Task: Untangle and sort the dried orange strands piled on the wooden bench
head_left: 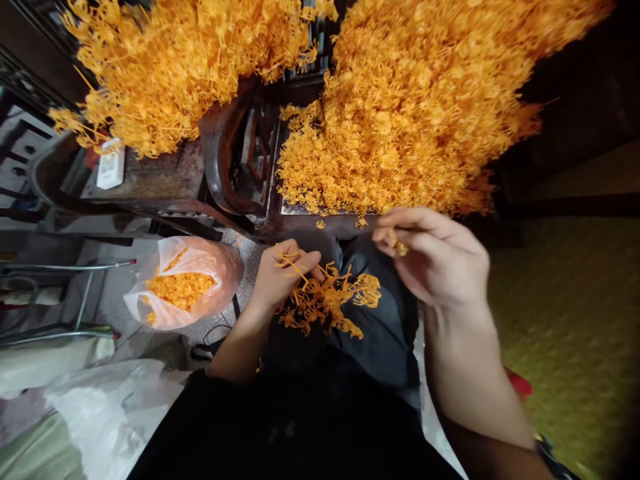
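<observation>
The left hand (290, 270), partly closed, holds an orange cluster (327, 300) beyond the near edge of the wooden seat (300, 227); its long axis points rightward, slightly down. The right hand (435, 257) pinches a small piece (400, 247). The open plastic bag (227, 270) contains orange pieces (187, 288).

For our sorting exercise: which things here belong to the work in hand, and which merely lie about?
In use:
- left hand
- right hand
- orange cluster
- large orange pile

Apparently just lying about:
- white card-like object
- crumpled clear plastic
</observation>
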Demonstrator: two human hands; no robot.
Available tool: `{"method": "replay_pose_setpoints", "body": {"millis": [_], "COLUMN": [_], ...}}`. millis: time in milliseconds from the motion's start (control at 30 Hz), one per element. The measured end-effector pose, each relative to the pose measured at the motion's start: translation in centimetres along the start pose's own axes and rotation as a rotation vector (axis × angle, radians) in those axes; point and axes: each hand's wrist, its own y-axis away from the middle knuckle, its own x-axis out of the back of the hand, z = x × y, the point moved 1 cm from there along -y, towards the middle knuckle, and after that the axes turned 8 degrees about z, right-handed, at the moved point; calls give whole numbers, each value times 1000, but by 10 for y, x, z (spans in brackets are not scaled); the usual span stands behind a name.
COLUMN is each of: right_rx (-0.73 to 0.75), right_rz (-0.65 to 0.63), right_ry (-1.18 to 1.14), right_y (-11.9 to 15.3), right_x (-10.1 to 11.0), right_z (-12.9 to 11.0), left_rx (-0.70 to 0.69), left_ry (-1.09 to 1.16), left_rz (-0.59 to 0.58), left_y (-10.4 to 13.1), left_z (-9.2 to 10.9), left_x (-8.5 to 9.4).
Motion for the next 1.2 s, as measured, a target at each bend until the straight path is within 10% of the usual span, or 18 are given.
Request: {"method": "replay_pose_setpoints", "body": {"millis": [267,333,467,533,900,1200], "right_rx": [-216,-262,-111,-99,232,30], "right_rz": [-639,-549,281,408,233,-250], "right_ry": [607,533,90,-111,101,687], "right_y": [-2,-7,-23,-27,20,49], "right_x": [-19,-12,23,38,7,-31], "right_z": [20,22,10,4,-8,17], "left_rx": [-7,-40,-74,-48,257,218], "left_ry": [140,208,345,319,511,494], "left_rz": [-7,32,149,156,-160,-217], "left_y": [-6,-4,4,7,-8,-4], "left_z": [4,10,18,19,39,33], "left_x": [-5,-3,12,19,1,-11]}}
